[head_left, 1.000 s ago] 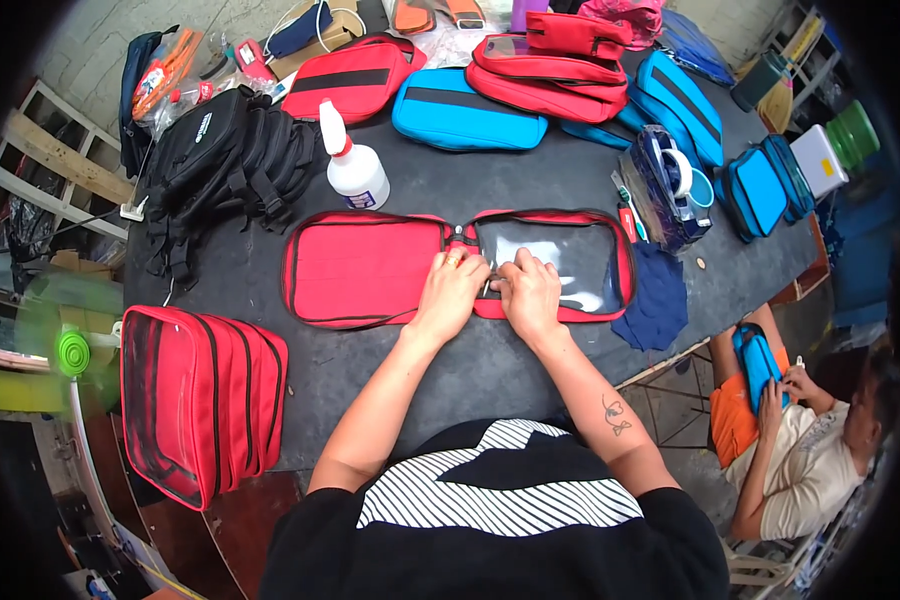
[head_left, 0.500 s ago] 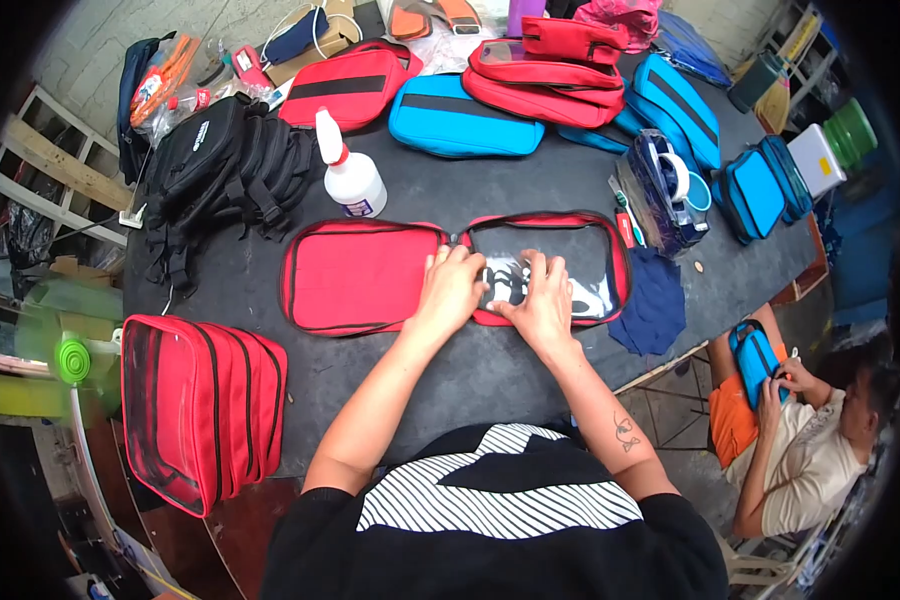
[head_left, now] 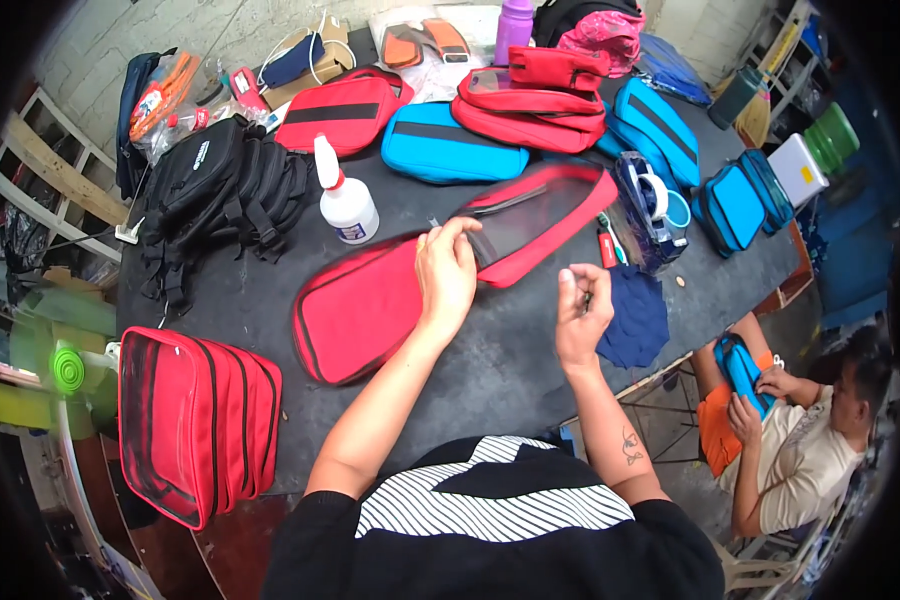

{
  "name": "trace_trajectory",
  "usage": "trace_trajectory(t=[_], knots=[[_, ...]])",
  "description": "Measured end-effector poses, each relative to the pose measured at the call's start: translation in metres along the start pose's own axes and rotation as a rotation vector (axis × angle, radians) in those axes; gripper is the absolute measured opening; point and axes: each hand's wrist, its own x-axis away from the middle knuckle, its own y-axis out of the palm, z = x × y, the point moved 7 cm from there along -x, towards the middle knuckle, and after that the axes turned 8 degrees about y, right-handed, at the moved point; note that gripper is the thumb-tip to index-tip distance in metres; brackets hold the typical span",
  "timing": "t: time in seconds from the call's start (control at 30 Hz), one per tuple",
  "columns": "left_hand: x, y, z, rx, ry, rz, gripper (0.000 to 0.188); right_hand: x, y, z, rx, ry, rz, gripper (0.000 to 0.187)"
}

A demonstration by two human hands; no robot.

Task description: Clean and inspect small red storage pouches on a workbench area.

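Observation:
A red zippered bag (head_left: 365,310) lies opened out before me, slanting up to the right. Its right half has a clear panel (head_left: 530,215) and looks tilted, its red side wall showing. At the fold between the halves, my left hand (head_left: 446,275) grips the bag with bent fingers. My right hand (head_left: 582,325) is off the bag, to the right of it, fingers curled in toward the raised thumb. Whether something small sits in that hand, I cannot make out. Right beside it lies a dark blue cloth (head_left: 635,315).
A white spray bottle (head_left: 348,210) stands behind the bag. Red bags (head_left: 200,420) stand at left, a black backpack (head_left: 220,180) farther back. Blue bags (head_left: 455,145) and red ones line the back. A tape dispenser (head_left: 650,205) stands right. Another person (head_left: 800,430) sits at lower right handling a blue pouch.
The red bag has swung counterclockwise, its right half moving away and tilting up. My right hand has left the clear panel and curled. My left hand stays at the fold.

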Motion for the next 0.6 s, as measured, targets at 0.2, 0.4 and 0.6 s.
trace_trajectory(t=[0.2,0.4,0.6], knots=[[-0.002,0.037,0.028,0.117,0.188,-0.230,0.025,-0.006,0.043,0.064,-0.096,0.606,-0.419,0.035],[0.017,0.044,-0.052,-0.349,0.099,-0.553,0.038,0.026,0.064,0.096,-0.249,0.998,-0.636,0.053],[0.030,0.036,-0.016,-0.343,0.063,-0.480,0.049,0.011,0.059,0.112,-0.165,0.863,-0.434,0.055]])
